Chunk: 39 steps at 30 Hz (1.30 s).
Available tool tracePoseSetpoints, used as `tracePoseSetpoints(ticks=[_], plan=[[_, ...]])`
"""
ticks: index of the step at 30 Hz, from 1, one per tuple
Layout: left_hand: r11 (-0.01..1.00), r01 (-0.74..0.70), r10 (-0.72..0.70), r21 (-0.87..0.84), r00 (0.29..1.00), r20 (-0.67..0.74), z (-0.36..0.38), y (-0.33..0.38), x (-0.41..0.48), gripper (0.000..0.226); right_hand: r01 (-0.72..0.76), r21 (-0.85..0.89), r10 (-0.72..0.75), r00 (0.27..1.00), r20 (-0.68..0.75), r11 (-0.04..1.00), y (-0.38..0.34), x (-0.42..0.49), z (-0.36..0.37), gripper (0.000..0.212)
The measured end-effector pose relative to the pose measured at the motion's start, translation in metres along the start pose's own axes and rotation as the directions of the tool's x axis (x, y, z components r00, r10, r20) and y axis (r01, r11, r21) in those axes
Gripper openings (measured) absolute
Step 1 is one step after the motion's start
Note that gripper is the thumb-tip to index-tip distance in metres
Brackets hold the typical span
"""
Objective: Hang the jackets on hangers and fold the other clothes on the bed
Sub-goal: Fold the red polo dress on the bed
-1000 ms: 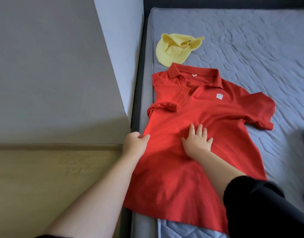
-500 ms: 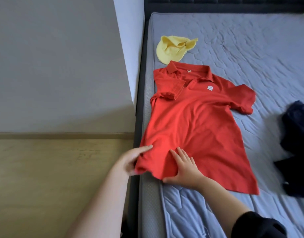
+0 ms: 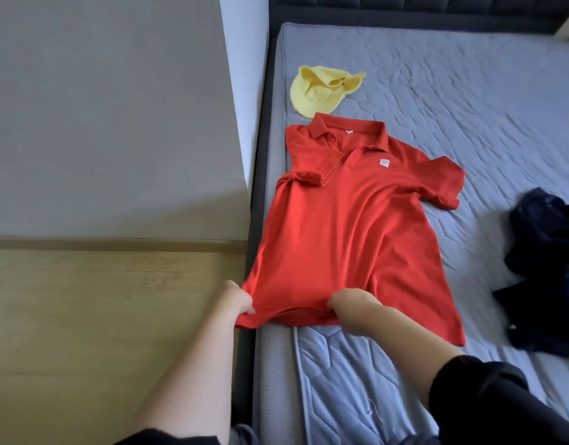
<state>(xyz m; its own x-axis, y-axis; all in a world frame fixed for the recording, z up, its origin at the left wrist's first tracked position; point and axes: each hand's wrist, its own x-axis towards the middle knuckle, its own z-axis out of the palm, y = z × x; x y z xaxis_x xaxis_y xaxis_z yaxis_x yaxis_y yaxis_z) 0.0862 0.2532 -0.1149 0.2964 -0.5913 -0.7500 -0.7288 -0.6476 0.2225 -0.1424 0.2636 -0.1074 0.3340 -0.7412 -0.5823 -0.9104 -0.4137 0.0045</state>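
Note:
A red polo shirt (image 3: 347, 226) lies front up along the left side of the grey-blue mattress (image 3: 469, 101), collar away from me, its left sleeve folded over the chest. My left hand (image 3: 239, 298) grips the bottom hem at the shirt's left corner, which hangs over the bed's edge. My right hand (image 3: 352, 305) grips the same hem near its middle, fingers tucked under the cloth. The hem is lifted slightly between the two hands.
A yellow cap (image 3: 321, 89) lies above the shirt's collar. Dark navy clothes (image 3: 546, 271) are piled at the right edge of the bed. A grey wall (image 3: 109, 123) and wooden floor (image 3: 100, 316) lie left of the dark bed frame (image 3: 259, 175).
Both hands slid from the shirt's middle down to its bottom hem and took hold of it. The view pulled back, bringing the dark clothes at the right into sight.

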Motion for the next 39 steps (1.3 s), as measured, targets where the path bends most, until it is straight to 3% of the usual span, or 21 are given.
tracePoseSetpoints(ticks=[2, 4, 5, 7, 9, 11, 13, 15, 17, 19, 21, 23, 25, 27, 29, 30, 32, 34, 35, 37, 39], plan=[[0.998, 0.022, -0.015, 0.057, 0.991, -0.132, 0.007, 0.006, 0.001, 0.059, 0.045, 0.298, -0.079, 0.992, 0.102, 0.953, 0.006, -0.004, -0.001, 0.031], [0.981, -0.097, 0.153, 0.167, 0.918, -0.366, 0.017, 0.018, 0.002, 0.078, -0.028, 0.728, -0.029, 0.997, 0.066, 0.685, 0.012, -0.012, -0.007, 0.020], [0.939, -0.217, 0.324, 0.268, 0.822, -0.469, 0.024, 0.028, -0.001, 0.082, -0.035, 0.820, 0.144, 0.988, -0.058, 0.572, 0.020, -0.012, -0.007, 0.017], [0.733, -0.491, 0.679, 0.471, 0.556, -0.479, 0.042, 0.053, -0.011, 0.073, -0.104, 0.792, 0.548, 0.775, -0.315, 0.602, 0.045, -0.011, 0.001, 0.017], [0.465, -0.699, 0.884, 0.543, 0.397, -0.245, 0.067, 0.073, -0.024, 0.060, -0.332, 0.722, 0.743, 0.558, -0.369, 0.607, 0.071, -0.018, 0.016, 0.027], [0.324, -0.813, 0.913, 0.484, 0.403, 0.064, 0.097, 0.083, -0.035, 0.068, -0.548, 0.689, 0.858, 0.464, -0.222, 0.475, 0.093, -0.028, 0.035, 0.038], [0.282, -0.816, 0.849, 0.504, 0.457, 0.264, 0.123, 0.082, -0.039, 0.091, -0.655, 0.699, 0.912, 0.410, 0.012, 0.286, 0.109, -0.039, 0.055, 0.051], [0.256, -0.781, 0.833, 0.569, 0.477, 0.280, 0.141, 0.078, -0.037, 0.099, -0.622, 0.768, 0.873, 0.449, 0.189, 0.153, 0.123, -0.043, 0.069, 0.054], [0.258, -0.760, 0.857, 0.597, 0.465, 0.222, 0.146, 0.077, -0.034, 0.086, -0.515, 0.853, 0.840, 0.498, 0.214, 0.088, 0.135, -0.050, 0.072, 0.042], [0.250, -0.761, 0.867, 0.599, 0.451, 0.211, 0.143, 0.078, -0.032, 0.082, -0.430, 0.901, 0.890, 0.391, 0.235, -0.049, 0.148, -0.067, 0.075, 0.032], [0.205, -0.769, 0.861, 0.605, 0.436, 0.262, 0.139, 0.080, -0.031, 0.094, -0.484, 0.870, 0.934, 0.259, 0.248, -0.097, 0.158, -0.086, 0.081, 0.028], [0.144, -0.779, 0.852, 0.610, 0.412, 0.324, 0.137, 0.082, -0.031, 0.097, -0.664, 0.747, 0.940, 0.244, 0.237, -0.016, 0.160, -0.091, 0.084, 0.027], [0.105, -0.791, 0.827, 0.602, 0.405, 0.389, 0.137, 0.083, -0.033, 0.097, -0.775, 0.585, 0.958, 0.288, -0.010, 0.239, 0.150, -0.082, 0.081, 0.033], [0.096, -0.811, 0.791, 0.577, 0.414, 0.451, 0.140, 0.082, -0.038, 0.094, -0.670, 0.473, 0.820, 0.448, -0.356, 0.572, 0.138, -0.069, 0.081, 0.045], [0.126, -0.840, 0.739, 0.528, 0.434, 0.515, 0.141, 0.081, -0.042, 0.081, -0.557, 0.236, 0.603, 0.703, -0.377, 0.796, 0.127, -0.063, 0.091, 0.057], [0.164, -0.865, 0.710, 0.474, 0.437, 0.552, 0.139, 0.082, -0.043, 0.071, -0.570, 0.162, 0.592, 0.759, -0.271, 0.806, 0.125, -0.063, 0.100, 0.059], [0.360, -0.900, 0.699, 0.244, 0.434, 0.568, 0.128, 0.091, -0.046, 0.049, -0.716, 0.162, 0.734, 0.671, -0.105, 0.679, 0.124, -0.065, 0.111, 0.062], [0.575, -0.807, 0.775, -0.137, 0.483, 0.408, 0.106, 0.101, -0.045, 0.032, -0.755, 0.213, 0.784, 0.594, -0.180, 0.620, 0.117, -0.058, 0.105, 0.060], [0.592, -0.774, 0.802, -0.224, 0.538, 0.260, 0.094, 0.105, -0.040, 0.030, -0.726, 0.240, 0.764, 0.596, -0.248, 0.644, 0.111, -0.051, 0.096, 0.058], [0.580, -0.813, 0.813, -0.051, 0.582, -0.036, 0.072, 0.105, -0.024, 0.034, -0.641, 0.314, 0.714, 0.621, -0.324, 0.700, 0.102, -0.030, 0.079, 0.059], [0.565, -0.801, 0.824, 0.200, 0.534, -0.188, 0.056, 0.100, -0.001, 0.043, -0.559, 0.435, 0.702, 0.634, -0.326, 0.707, 0.096, -0.004, 0.058, 0.063]])
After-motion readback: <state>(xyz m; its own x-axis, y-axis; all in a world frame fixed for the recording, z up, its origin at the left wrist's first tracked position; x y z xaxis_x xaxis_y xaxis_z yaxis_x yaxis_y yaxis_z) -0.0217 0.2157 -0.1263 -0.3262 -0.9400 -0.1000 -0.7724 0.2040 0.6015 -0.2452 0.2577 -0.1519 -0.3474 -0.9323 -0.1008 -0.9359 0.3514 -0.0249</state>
